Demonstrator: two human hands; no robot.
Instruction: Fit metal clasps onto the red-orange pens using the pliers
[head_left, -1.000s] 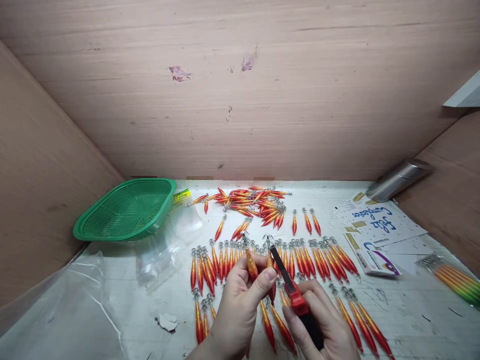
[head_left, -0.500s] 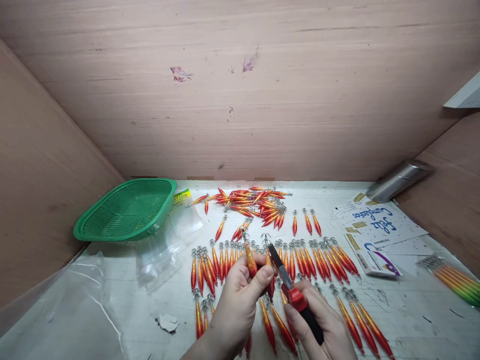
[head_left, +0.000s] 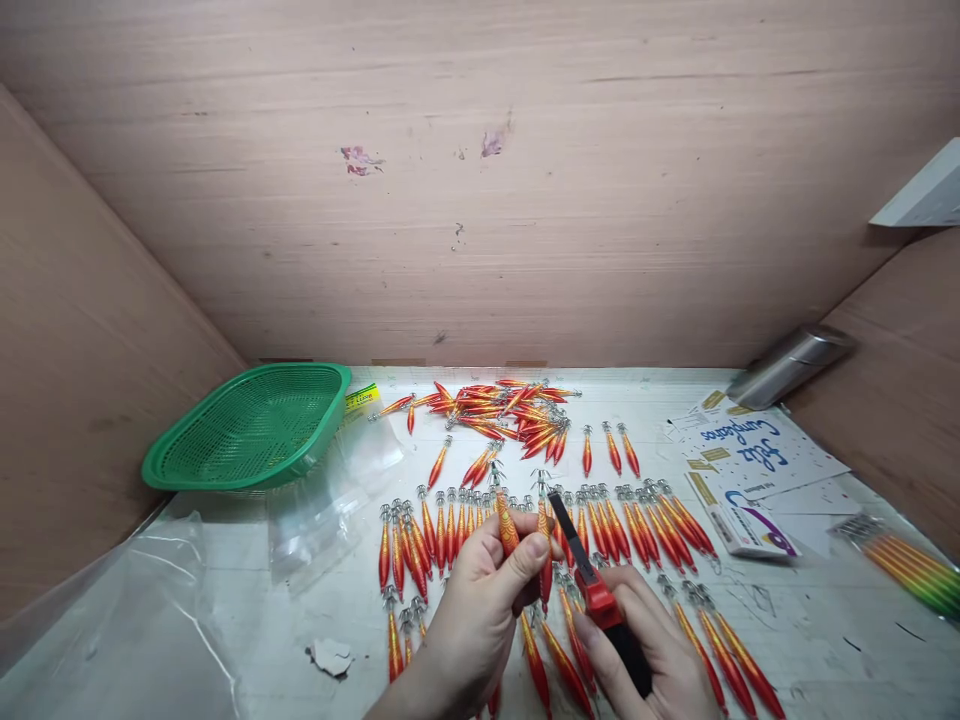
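My left hand is closed on two red-orange squid jigs. One squid jig stands up between the fingers, and the thumb pinches a second jig to its right; both have their metal hook crowns upward. My right hand grips a narrow tool with a red and black handle, and its long dark tip points up and left, just right of the second jig. The tool's exact kind is not clear. Rows of similar squid jigs lie behind and below my hands, which partly hide them.
A loose pile of jigs lies at the back. At left are a green basket and clear plastic bags. On the right are a metal cylinder, printed cards, a small box and a pack of orange-green jigs.
The tool's tip has moved slightly right, away from the second jig's upper end. That jig has shifted a little right, farther from the first one. My left hand still holds both.
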